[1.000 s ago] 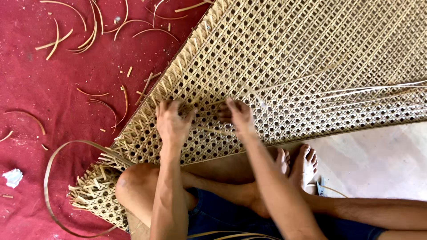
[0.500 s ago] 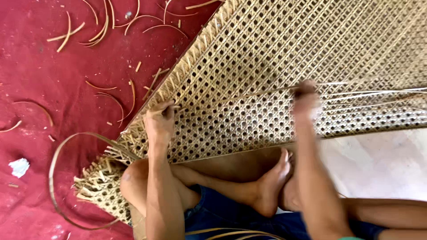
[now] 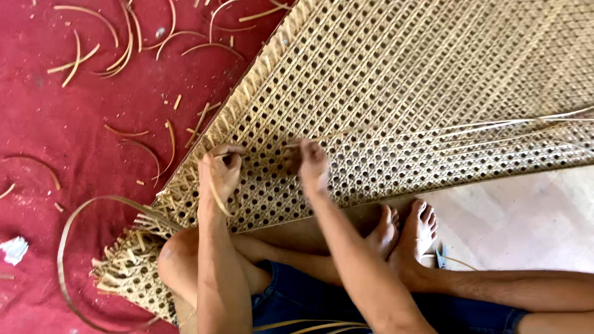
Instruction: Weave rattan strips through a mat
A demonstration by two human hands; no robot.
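Note:
A wide woven cane mat (image 3: 402,93) with an open hole pattern lies across my lap and the floor. On its near edge rests my left hand (image 3: 221,173), its fingers curled around a thin cane strip (image 3: 216,195) that curves down past the wrist. A short way to the right, my right hand (image 3: 311,166) pinches a fine cane strand (image 3: 346,133) that lies over the weave. Several long loose strands (image 3: 507,127) trail off to the right across the mat.
I sit cross-legged with my bare feet (image 3: 408,232) just below the mat's edge. Cane offcuts (image 3: 124,59) litter the red carpet (image 3: 74,142). A long looped strip (image 3: 62,247) and a white scrap (image 3: 13,249) lie at left. Pale floor (image 3: 526,222) shows at right.
My right hand swung out to the right along the mat half a second ago and has come back beside my left hand. The left hand stayed on the mat's edge.

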